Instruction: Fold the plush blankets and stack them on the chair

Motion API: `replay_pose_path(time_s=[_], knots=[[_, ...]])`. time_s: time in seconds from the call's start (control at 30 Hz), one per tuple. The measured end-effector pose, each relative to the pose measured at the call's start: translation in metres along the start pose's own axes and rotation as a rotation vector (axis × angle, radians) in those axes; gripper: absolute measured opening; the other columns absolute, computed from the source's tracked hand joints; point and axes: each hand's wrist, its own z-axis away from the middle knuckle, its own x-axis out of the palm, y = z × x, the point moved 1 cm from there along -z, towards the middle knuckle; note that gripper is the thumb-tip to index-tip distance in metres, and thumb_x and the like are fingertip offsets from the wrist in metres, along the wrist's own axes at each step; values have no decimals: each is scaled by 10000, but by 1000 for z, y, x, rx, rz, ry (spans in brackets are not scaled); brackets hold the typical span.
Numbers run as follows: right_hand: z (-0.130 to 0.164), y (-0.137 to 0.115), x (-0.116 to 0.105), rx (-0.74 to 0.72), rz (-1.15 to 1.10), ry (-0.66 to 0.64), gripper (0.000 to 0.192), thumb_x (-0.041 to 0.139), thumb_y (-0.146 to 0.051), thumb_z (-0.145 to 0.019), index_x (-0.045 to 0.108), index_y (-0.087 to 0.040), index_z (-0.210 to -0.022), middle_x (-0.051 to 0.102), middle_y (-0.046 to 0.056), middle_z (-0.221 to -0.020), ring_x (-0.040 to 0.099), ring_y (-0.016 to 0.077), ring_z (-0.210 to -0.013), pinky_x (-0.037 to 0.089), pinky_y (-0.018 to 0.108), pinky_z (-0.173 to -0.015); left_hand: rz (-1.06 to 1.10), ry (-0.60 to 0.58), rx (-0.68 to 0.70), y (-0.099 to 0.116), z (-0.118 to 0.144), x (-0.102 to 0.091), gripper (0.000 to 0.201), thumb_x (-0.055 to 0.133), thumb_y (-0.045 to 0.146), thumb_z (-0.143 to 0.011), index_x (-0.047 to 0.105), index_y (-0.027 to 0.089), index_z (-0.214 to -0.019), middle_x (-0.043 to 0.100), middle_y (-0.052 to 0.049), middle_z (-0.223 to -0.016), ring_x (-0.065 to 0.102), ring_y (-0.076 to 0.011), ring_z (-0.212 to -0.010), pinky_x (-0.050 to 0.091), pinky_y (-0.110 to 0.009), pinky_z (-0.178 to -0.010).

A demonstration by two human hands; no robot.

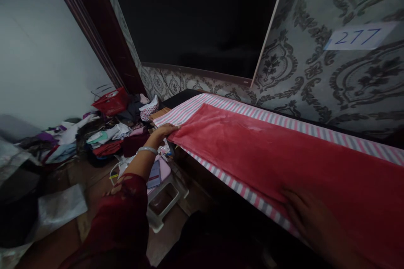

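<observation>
The left hand (pixel 167 129) has its fingertips on a corner of a long, soft red cloth (pixel 252 147), while the right hand (pixel 311 216) lies dim at its near edge, fingers extended; I cannot tell whether either grips. The step in hand appears to be straightening the red cloth; the next move calls for even tension between both hands. Around them, a pink, grey and white striped cloth (pixel 184 112) lies underneath, over a dark counter (pixel 181 98). Below the left forearm, a white plastic stool (pixel 157 221) crowds the space. Beyond the left hand sit heaped multicoloured clothes (pixel 109 134) and a red plastic basket (pixel 110 101); ahead, a wide black screen (pixel 202 12) bounds the reach.
</observation>
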Motion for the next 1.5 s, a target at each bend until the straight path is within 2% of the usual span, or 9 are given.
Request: replay_pose_path(time_s=[0.23, 0.37, 0.47, 0.57, 0.73, 0.87, 1.0, 1.27, 1.5], knots=[[0, -4, -3, -24, -55, 47, 308, 467, -339, -970, 730, -236, -1094, 744, 88, -1099, 710, 265, -963, 594, 426, -827, -130, 88, 116, 24, -7, -6, 209, 558, 351, -793, 523, 201, -652, 542, -5, -698, 514, -176, -724, 410, -284, -682], [-11, -1, -14, 11, -114, -9, 305, 500, -426, -956, 738, -294, -1093, 756, 70, -1064, 722, 273, -941, 613, 433, -816, -179, 93, 122, 25, -10, -8, 202, 555, 313, -761, 484, 213, -600, 516, -8, -660, 517, -196, -732, 402, -296, -698], [-45, 10, -25, 44, -167, -49, 343, 440, -439, -972, 754, -313, -1028, 768, 85, -992, 731, 282, -862, 619, 445, -792, -194, 27, 88, 16, -9, -3, 197, 586, 303, -713, 512, 209, -557, 530, -20, -613, 524, -206, -668, 398, -314, -664], [-103, 27, -23, 80, -247, -42, 381, 402, -422, -973, 763, -299, -978, 767, 120, -993, 729, 294, -887, 612, 438, -806, -184, 2, 89, 6, -7, 0, 222, 574, 340, -730, 516, 212, -558, 546, -25, -621, 535, -210, -671, 400, -315, -658], [-229, 39, 27, 129, -402, -98, 325, 488, -391, -898, 741, -238, -1033, 758, 90, -1083, 709, 282, -1009, 567, 446, -914, -175, -11, 108, -6, -11, 3, 326, 581, 505, -747, 523, 218, -605, 579, -28, -668, 560, -221, -719, 398, -310, -660], [-323, 26, 77, 315, -515, -224, 328, 558, -250, -842, 714, -191, -1124, 725, 103, -1191, 672, 251, -1105, 512, 389, -986, -266, 4, 95, -13, -16, 10, 337, 602, 532, -726, 487, 231, -627, 578, -28, -682, 561, -224, -712, 371, -311, -647], [-389, 8, 117, 404, -551, -292, 313, 507, -187, -898, 684, -163, -1155, 715, 107, -1203, 655, 209, -1111, 478, 332, -986, -320, 9, 95, -18, -17, 14, 302, 584, 477, -761, 445, 240, -635, 577, -27, -678, 567, -216, -707, 359, -303, -648], [-451, -8, 177, 478, -540, -432, 224, 549, -301, -920, 705, -158, -995, 742, 80, -958, 667, 180, -840, 468, 245, -690, -335, 18, 78, -23, -14, 17, 268, 576, 456, -805, 470, 234, -700, 647, -60, -769, 592, -220, -730, 344, -298, -641], [-471, -31, 190, 474, -545, -490, 208, 636, -306, -866, 678, -153, -732, 698, 49, -724, 630, 174, -689, 448, 247, -632, -263, -16, 61, -28, -13, 17, 286, 559, 492, -797, 488, 230, -707, 623, -41, -740, 562, -212, -711, 346, -304, -630]])
